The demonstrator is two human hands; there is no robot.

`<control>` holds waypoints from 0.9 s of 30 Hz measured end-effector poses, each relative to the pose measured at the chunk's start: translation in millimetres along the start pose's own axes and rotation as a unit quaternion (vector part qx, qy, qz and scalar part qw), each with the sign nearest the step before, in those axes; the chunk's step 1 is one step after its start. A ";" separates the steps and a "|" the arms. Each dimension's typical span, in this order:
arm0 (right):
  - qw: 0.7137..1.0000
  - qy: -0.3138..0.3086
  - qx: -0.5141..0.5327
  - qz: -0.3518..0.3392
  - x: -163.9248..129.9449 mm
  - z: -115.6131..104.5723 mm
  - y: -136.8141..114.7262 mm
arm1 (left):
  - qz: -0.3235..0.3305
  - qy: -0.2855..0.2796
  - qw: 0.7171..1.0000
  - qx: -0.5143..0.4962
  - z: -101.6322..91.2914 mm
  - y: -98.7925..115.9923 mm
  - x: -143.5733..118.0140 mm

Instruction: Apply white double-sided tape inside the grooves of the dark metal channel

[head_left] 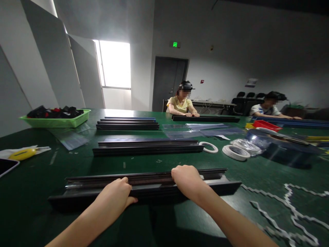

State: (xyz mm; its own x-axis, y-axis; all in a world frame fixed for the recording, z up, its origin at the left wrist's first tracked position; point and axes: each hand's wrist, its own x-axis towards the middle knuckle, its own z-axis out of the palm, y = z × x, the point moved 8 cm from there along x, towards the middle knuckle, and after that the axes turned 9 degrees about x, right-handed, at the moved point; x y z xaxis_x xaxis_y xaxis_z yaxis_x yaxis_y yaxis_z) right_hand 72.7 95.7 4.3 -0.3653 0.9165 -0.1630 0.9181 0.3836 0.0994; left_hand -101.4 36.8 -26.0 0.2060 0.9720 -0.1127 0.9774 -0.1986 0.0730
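Observation:
A long black channel-shaped profile (151, 192) lies across the green table in front of me, its open side up. Around the near wall of it, left of the middle, my left hand (117, 192) is closed, thumb outside and fingers inside. My right hand (187, 180) is curled into a fist over the channel, right of the middle. Its fingertips are hidden, so I cannot make out what they hold. A pale strip shows inside the channel beside that hand.
More black profiles (151, 150) lie beyond. White tape rolls (235, 152), a large film roll (285, 149) and zigzag white strips (290, 202) are at right. A green basket (56, 121) and yellow cutter (23, 153) are at left. Two people sit across the table.

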 end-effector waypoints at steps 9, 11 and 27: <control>1.000 0.025 0.004 -0.015 -0.5 -2.3 1.4 | -0.025 -0.014 0.999 -0.017 1.3 -8.1 -1.4; 0.999 0.027 0.006 -0.029 -1.3 -3.4 -2.4 | -0.041 -0.024 0.999 -0.011 3.3 -14.9 -1.7; 0.999 0.018 0.007 -0.044 0.2 -1.8 -9.7 | -0.051 0.010 0.998 0.038 -0.2 -30.9 -5.9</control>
State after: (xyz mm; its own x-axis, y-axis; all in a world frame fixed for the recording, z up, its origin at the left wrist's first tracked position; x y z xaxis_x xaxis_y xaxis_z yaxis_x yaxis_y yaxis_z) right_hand 63.4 92.4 5.1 -0.4495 0.8831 -0.1344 0.8843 0.4612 0.0729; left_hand -132.8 37.2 -27.4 0.1048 0.9899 -0.0960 0.9942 -0.1066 -0.0139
